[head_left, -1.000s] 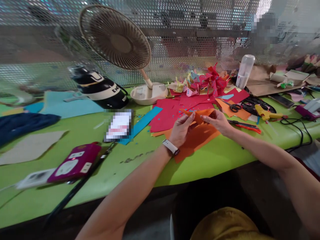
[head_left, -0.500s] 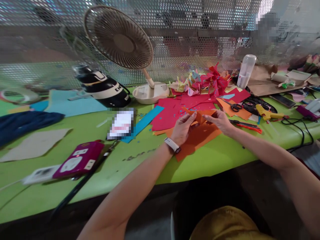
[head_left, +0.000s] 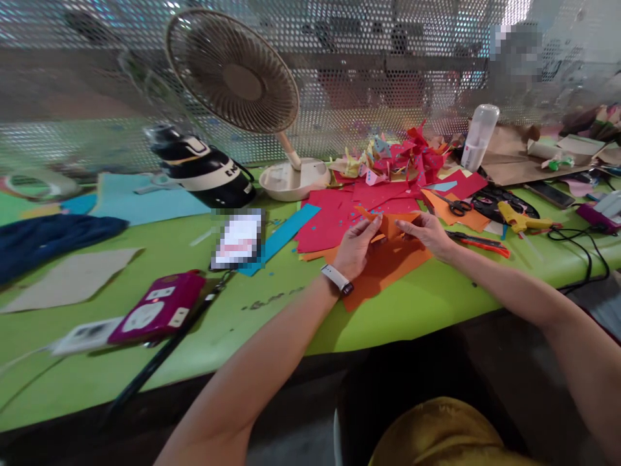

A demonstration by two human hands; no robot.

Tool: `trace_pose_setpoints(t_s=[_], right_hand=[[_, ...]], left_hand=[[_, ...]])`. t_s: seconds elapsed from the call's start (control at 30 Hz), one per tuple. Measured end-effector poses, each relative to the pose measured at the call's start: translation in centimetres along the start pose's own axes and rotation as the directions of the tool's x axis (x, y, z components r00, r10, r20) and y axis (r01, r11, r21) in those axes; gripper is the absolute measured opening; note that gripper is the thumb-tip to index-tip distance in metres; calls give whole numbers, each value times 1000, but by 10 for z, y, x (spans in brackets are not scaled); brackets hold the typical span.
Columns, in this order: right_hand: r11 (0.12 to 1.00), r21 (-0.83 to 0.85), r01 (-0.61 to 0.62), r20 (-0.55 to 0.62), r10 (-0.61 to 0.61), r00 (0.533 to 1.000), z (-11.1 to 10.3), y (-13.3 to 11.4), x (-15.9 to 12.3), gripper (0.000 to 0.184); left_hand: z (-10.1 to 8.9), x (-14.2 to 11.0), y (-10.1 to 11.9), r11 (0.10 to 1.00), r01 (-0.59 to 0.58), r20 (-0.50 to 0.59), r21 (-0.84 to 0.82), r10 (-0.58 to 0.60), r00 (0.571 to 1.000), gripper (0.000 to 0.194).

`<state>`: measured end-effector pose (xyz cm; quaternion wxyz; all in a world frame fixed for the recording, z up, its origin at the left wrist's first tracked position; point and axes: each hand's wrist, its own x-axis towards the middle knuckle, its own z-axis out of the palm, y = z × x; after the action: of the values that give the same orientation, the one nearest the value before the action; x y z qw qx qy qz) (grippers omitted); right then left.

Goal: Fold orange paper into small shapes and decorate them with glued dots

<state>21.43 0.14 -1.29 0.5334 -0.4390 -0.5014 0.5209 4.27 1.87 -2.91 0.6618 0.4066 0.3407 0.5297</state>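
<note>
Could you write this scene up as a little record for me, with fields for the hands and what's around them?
Left hand: pinching an orange paper piece
Right hand: gripping the same piece
Below them: orange sheet
Beyond: red sheets, piled paper figures
To the right: scissors, yellow glue gun
To the left: blue strip, tilted black-and-white bottle
Surface: green table

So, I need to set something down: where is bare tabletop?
Bare green lies between black strap and left forearm; also between orange sheet, right forearm and front edge. Crowded: farther back, around the red paper and scissors.
</note>
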Motion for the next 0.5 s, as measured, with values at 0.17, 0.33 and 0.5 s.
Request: trace_pose_setpoints(t_s=[0.17,0.33,0.5], right_hand=[[999,36,-8,38,6,999,0,-2,-3,54],[999,35,-18,45,17,999,1,-2,-4,53],[998,46,-53,70,50,996,0,-4,-5,51]], left_hand=[[-3,2,0,1000,16,-11,-16,-16,1000,34],[-4,1,3,998,48,-29,-37,-49,998,34],[-6,2,2,999,42,-13,-6,-42,999,30]])
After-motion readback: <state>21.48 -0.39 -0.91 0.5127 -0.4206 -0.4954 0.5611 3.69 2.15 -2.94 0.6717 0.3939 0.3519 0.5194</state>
